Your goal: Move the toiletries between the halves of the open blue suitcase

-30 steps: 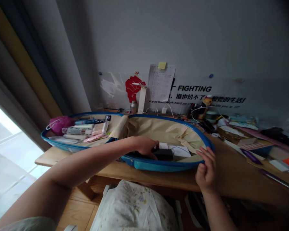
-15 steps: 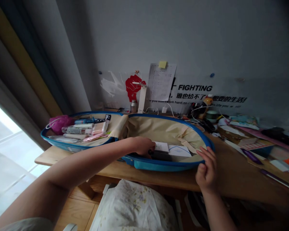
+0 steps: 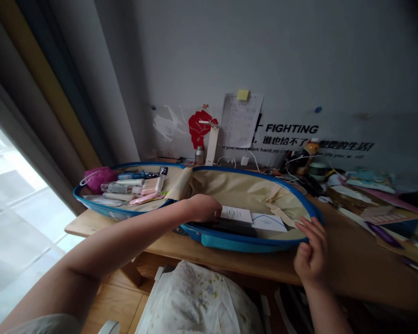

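An oval blue suitcase (image 3: 251,249) lies unfolded on the wooden table, its two halves side by side. My left hand (image 3: 205,208) reaches over the front rim into the beige-lined right half. Its fingers are curled down by the left end of a flat black item (image 3: 235,227); the rim and the hand itself hide what they grip. Behind that item lie a white printed box (image 3: 236,213) and a white box with a blue line (image 3: 270,221). At the right end, my right hand (image 3: 311,250) rests with outstretched fingers on the blue rim.
The left half holds a pink mesh puff (image 3: 99,180), several tubes and bottles, and a pack of cotton swabs (image 3: 152,186). A white lamp (image 3: 212,144) stands behind the suitcase. Papers, a purple pen (image 3: 385,235) and clutter cover the table's right side.
The view has shifted slightly, so everything appears further right. The black item's near end sits lower beside my left hand. My right hand stays on the rim.
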### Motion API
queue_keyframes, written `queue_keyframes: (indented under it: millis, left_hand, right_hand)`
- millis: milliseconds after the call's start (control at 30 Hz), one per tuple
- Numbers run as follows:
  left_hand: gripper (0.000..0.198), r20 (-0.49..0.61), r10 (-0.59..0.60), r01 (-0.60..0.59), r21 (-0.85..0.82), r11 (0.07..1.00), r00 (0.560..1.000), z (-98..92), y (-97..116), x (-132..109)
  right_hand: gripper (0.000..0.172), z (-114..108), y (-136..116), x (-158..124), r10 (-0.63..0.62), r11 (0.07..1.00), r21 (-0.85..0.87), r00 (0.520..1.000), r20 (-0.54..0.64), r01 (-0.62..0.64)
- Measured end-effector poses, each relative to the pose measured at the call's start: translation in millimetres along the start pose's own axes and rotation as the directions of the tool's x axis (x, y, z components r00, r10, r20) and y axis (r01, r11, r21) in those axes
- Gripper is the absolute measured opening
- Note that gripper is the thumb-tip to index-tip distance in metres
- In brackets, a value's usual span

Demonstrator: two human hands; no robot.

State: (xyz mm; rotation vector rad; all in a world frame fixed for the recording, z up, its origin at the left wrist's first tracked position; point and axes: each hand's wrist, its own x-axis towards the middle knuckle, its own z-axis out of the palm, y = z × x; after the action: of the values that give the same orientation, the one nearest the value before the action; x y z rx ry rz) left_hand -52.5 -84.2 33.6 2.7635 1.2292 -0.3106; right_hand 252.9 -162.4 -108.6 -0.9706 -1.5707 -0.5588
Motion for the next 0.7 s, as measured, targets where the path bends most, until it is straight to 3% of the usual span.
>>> queue_keyframes:
  millis: [200,300,400,533,700]
  left_hand:
    - [0.027,-0.264,-0.141,0.127,-0.072,0.989,0.954,-11.2,-36,-21]
    - [0.027,-0.383,-0.295,0.277,-0.103,0.955,0.875,-16.5,-71,-36]
    - [0.025,-0.459,-0.456,0.445,-0.139,0.884,0.763,-14.6,-117,-54]
    - [0.038,-0.421,-0.62,0.612,-0.173,0.772,0.662,-3.4,-179,-79]
    - [0.05,-0.306,-0.703,0.707,-0.119,0.697,0.642,13.4,-230,-110]
  right_hand:
    - [0.043,0,-4,5,-0.037,0.999,-0.021,0.999,0.002,0.037]
    - [0.042,-1,-4,5,-0.028,0.999,-0.024,1.0,0.007,0.029]
    - [0.042,-1,-2,3,-0.034,0.999,-0.032,0.999,0.006,0.034]
    - [0.043,0,0,2,-0.044,0.998,-0.04,0.999,0.009,0.044]
    - [0.042,0,0,3,-0.053,0.998,-0.026,0.999,-0.001,0.052]
